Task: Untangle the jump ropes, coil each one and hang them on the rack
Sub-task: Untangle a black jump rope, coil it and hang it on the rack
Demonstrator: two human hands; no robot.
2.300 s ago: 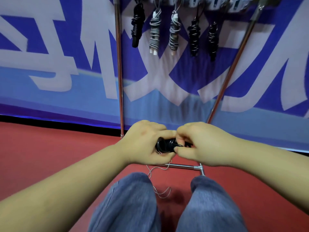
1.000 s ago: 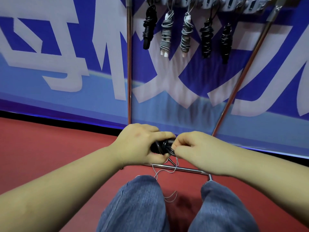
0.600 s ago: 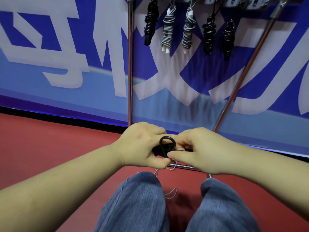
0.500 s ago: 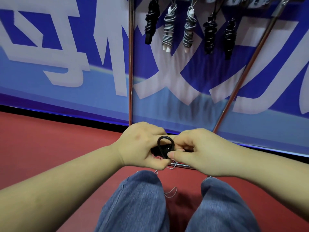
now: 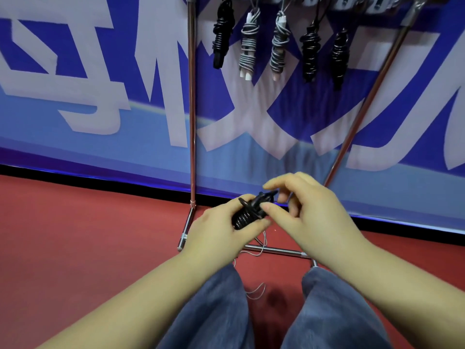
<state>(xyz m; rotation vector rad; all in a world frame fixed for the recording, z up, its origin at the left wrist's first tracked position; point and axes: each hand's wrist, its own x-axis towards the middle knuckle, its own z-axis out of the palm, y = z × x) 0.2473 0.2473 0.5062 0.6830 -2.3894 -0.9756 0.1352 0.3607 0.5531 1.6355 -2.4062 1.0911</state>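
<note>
My left hand [image 5: 221,230] grips a tightly coiled black jump rope [image 5: 247,214], held tilted in front of me. My right hand [image 5: 312,212] is at the coil's upper end, where thumb and curled fingers pinch the short black rope tip; the index finger is raised above it. The chrome rack [image 5: 191,102] stands just ahead. Several coiled ropes hang from its top bar: black [image 5: 221,39], grey [image 5: 248,46], grey [image 5: 279,44], black [image 5: 310,51], black [image 5: 339,51].
A thin grey cord [image 5: 256,292] lies on the red floor between my knees and trails under the rack's base bar [image 5: 276,251]. A blue and white banner [image 5: 100,96] covers the wall behind the rack. My jeans fill the bottom of the view.
The small loop I was pulling with my right hand is gone, tightened onto the coil. Both hands have risen slightly, the coil now tilts, and my right fingers have spread.
</note>
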